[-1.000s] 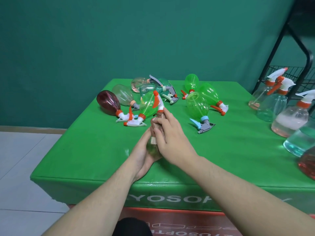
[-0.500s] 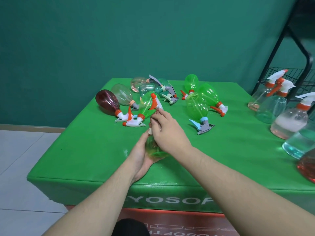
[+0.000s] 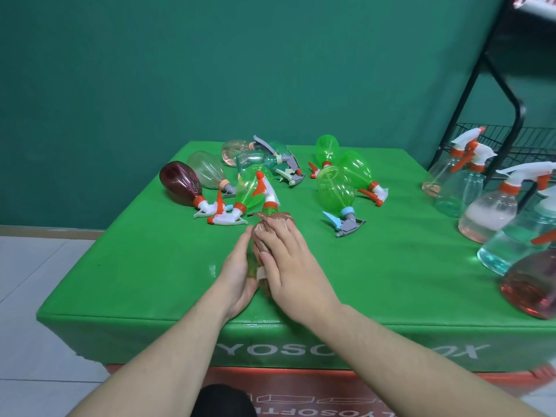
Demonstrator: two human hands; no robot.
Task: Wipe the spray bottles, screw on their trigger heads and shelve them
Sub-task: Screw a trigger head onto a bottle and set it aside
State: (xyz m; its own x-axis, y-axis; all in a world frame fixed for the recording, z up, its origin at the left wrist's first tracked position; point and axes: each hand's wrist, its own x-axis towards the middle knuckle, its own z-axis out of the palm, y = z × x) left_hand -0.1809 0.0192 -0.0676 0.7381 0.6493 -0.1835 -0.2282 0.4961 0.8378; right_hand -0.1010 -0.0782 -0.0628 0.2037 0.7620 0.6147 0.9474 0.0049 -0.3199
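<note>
While your left hand point(image 3: 237, 275) cups the green bottle point(image 3: 252, 266) at the table's point(image 3: 150, 266) near edge, right hand point(image 3: 288, 266) presses cloth point(image 3: 264, 236) on it; light, slick plastic, so hold the body.

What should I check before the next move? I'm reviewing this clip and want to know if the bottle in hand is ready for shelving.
1. Bottle held steady by left hand: ok.
2. Cloth under right hand, against the bottle: ok.
3. Trigger head sits on the neck: ok.
4. Head screwed tight: cannot tell.
5. Bottle wiped all round: cannot tell, hands hide it.
6. Room on the wire shelf: cannot tell, mostly hidden behind the upright bottles.
</note>
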